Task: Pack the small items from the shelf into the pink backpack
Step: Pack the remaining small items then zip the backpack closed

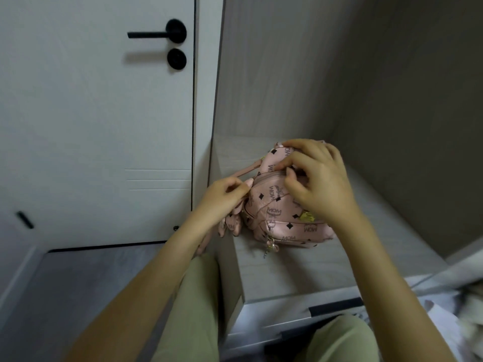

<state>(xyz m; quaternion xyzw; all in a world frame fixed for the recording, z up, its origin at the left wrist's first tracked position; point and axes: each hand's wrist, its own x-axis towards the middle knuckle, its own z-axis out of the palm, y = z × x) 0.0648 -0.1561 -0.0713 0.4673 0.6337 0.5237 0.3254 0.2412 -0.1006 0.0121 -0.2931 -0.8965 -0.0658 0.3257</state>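
The pink backpack (pixel 277 218), printed with dark logos, lies on the grey wooden shelf (pixel 287 270). My left hand (pixel 222 197) pinches the backpack's left side near the zipper line, fingers closed on the fabric or a zipper pull. My right hand (pixel 316 178) rests over the top of the backpack, with thumb and fingers gripping its upper flap along the zipper. A gold charm (pixel 270 244) dangles from the front pocket. The inside of the backpack is hidden. No small loose items show on the shelf.
A white door (pixel 104 113) with a black lever handle (pixel 159 33) stands to the left of the shelf unit. A drawer front (pixel 300 313) sits below the shelf. My knees in green trousers are low in view. Crumpled pale fabric (pixel 467 314) lies at the right edge.
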